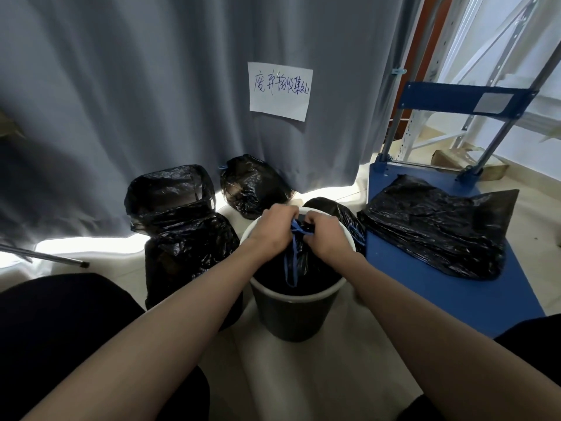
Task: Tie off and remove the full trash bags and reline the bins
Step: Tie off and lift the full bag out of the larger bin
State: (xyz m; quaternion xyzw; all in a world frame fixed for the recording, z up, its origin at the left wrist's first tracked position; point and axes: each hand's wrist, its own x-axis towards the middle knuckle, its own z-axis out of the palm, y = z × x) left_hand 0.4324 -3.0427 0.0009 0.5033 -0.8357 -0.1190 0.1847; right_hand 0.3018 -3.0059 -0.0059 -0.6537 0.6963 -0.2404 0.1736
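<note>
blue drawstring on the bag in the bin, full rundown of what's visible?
The drawstring is a thin, flat blue ribbon, plastic by the look. It comes out of the gathered neck of the black bag that sits in the white-rimmed bin. The left hand and right hand both pinch it at the top, close together. Below them a long loop hangs slack over the bag. Whether a knot is finished is hidden.

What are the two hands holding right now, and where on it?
Both the left hand and right hand grip the blue drawstring at the gathered neck of the trash bag in the bin.

Your view is dim; daylight glares under the curtain (151,86) hem onto the floor (91,250). Wide-angle edges bend and soften.
</note>
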